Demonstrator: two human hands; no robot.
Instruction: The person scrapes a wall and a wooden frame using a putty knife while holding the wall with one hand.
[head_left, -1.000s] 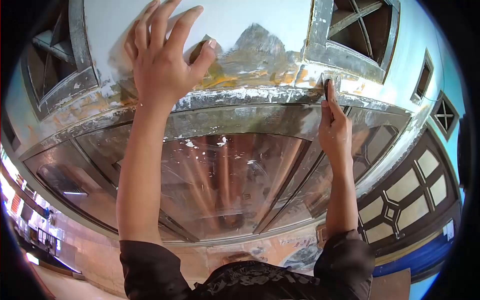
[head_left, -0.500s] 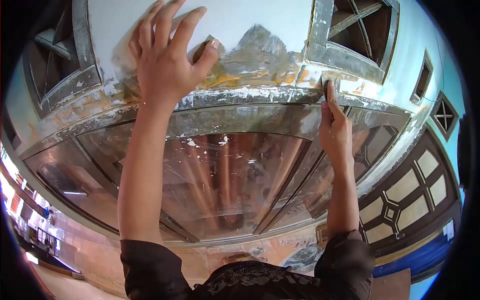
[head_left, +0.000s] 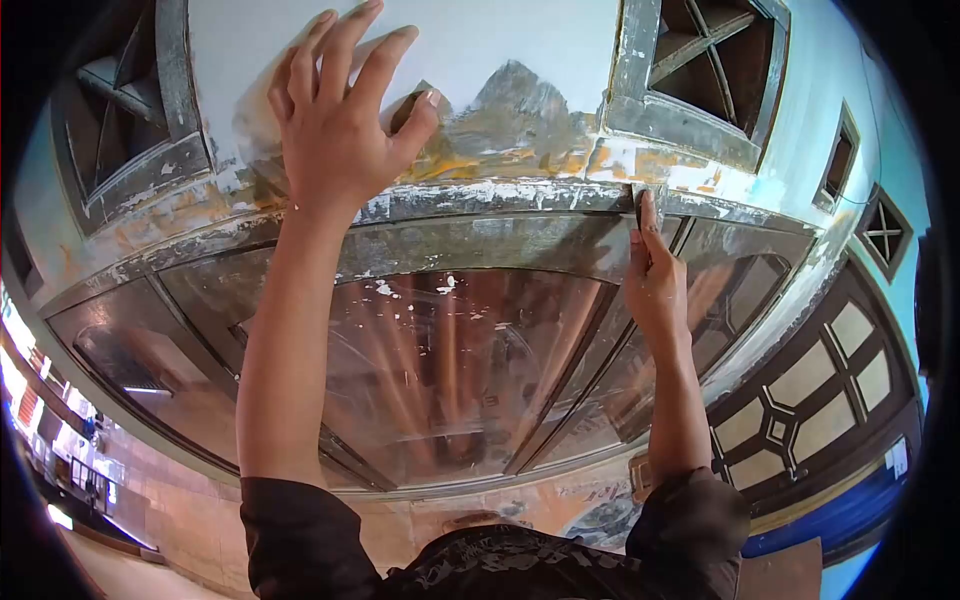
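Observation:
My left hand [head_left: 345, 130] rests against the white wall [head_left: 510, 35] with its fingers spread, holding nothing. Bare grey and ochre patches [head_left: 515, 110] of the wall show to the right of its thumb. My right hand [head_left: 658, 275] is closed round a small scraper [head_left: 641, 194], its index finger laid along the tool. The scraper's end meets the worn wooden ledge [head_left: 510, 193] with flaking white paint; most of the handle is hidden in the hand. Below the ledge, loose paint flakes [head_left: 447, 285] cling to the glass pane [head_left: 440, 370].
Wooden vent frames with crossed slats stand at upper right [head_left: 705, 45] and upper left [head_left: 125, 95]. A dark panelled door [head_left: 800, 415] is at the right, above a blue surface [head_left: 845, 510]. Tiled floor [head_left: 190, 500] lies below left.
My right hand and the scraper have moved down and slightly left, from the wall's lower edge onto the ledge. My left hand stays spread on the wall.

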